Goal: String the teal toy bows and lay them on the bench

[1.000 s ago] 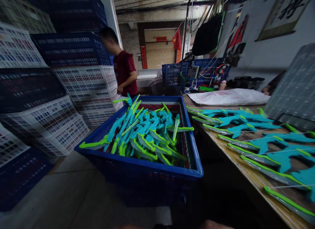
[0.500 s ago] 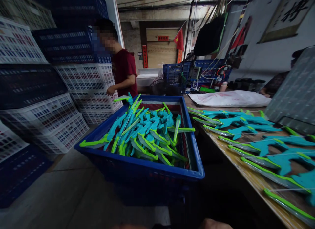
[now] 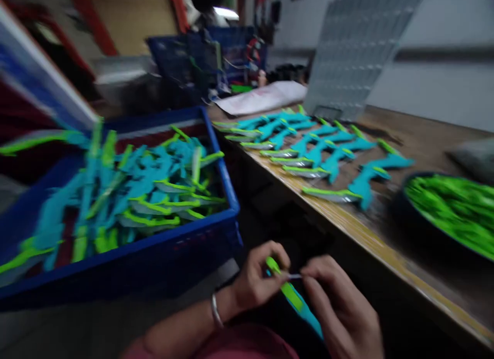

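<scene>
My left hand [image 3: 257, 279] grips a teal and green toy bow [image 3: 295, 300] near its green tip, low in the blurred head view over my lap. My right hand [image 3: 341, 310] pinches a thin white string [image 3: 294, 276] at that tip, and the teal end of the bow runs under its palm. A metal bangle sits on my left wrist. A blue crate [image 3: 127, 264] heaped with the same teal and green bows stands just left of my hands. More bows [image 3: 316, 148] lie in a row on the wooden table [image 3: 366, 235] to the right.
A dark bowl of bright green parts [image 3: 451, 210] sits on the table at right. A grey perforated panel [image 3: 355, 45] leans against the back wall beside a white sheet [image 3: 266, 96]. Blue crates and wiring [image 3: 200, 60] stand behind the table's far end.
The view has swung down and to the right, with heavy blur. My two hands have come into sight holding a bow and its string. The person by the stacked crates is out of sight.
</scene>
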Demonstrator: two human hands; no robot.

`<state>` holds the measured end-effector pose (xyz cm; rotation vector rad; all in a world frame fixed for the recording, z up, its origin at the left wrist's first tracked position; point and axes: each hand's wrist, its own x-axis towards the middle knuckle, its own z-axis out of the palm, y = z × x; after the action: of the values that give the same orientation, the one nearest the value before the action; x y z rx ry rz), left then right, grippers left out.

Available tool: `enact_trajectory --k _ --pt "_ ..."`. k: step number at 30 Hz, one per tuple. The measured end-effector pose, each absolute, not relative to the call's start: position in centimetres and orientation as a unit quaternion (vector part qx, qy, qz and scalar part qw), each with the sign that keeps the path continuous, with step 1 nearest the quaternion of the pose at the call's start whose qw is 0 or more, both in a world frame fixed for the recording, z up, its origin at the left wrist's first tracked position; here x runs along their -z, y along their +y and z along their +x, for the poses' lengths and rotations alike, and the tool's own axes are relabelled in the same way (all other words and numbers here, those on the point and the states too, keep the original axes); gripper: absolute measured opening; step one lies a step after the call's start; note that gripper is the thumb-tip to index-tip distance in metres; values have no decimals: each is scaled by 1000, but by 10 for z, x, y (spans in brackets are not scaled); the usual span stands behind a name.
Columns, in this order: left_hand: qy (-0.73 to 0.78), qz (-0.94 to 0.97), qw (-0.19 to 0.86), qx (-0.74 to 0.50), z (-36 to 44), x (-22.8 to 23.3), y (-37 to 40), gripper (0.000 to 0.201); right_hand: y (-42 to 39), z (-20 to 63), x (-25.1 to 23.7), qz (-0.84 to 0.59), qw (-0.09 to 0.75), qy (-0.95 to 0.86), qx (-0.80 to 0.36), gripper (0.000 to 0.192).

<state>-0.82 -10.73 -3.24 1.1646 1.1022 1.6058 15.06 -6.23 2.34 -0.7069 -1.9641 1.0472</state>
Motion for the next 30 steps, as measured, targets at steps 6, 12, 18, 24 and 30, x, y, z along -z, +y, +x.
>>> enact_trajectory --k 6,12,18,24,30 --pt "293 447 538 -652 -7 40 -96 34 -60 137 -27 -221 383 -764 -469 13" --pt "247 419 596 -638 -1 37 -93 40 -69 138 -18 -214 392 -761 -470 15" --pt "247 415 612 -626 -1 40 -91 42 -66 144 -14 -220 375 -767 -473 15" --pt "265 413 621 -611 -1 40 -88 43 -63 146 -13 -218 367 -786 -448 16" --pt "271 420 620 -605 -3 38 -87 44 -63 147 -13 -215 356 -795 -441 16"
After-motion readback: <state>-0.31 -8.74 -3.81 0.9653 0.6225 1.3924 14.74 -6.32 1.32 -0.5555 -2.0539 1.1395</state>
